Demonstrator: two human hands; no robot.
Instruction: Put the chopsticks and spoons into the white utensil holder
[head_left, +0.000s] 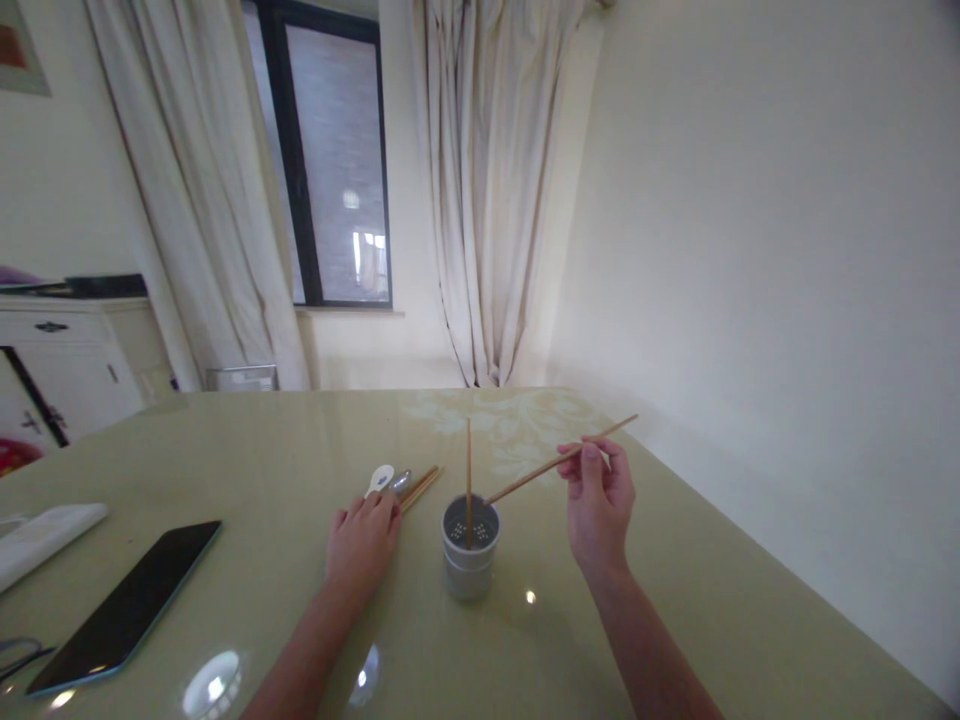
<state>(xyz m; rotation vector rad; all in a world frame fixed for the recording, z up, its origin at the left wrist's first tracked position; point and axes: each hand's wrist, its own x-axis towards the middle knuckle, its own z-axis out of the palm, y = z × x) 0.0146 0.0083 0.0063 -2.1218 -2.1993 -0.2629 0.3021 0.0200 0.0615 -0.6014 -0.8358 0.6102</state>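
Note:
My right hand pinches a wooden chopstick to the right of a grey utensil holder. The chopstick slants down to the left, its lower end at the holder's rim. Another chopstick stands nearly upright inside the holder, above a floor with drain holes. Left of the holder, my left hand is closed over the near ends of a white spoon, a metal spoon and some wooden chopsticks lying on the table. Its fingers hide their handles.
The glossy table borders a white wall on the right. A dark tablet-like device and a white object lie at the left. Curtains, a window and a white cabinet stand beyond the table.

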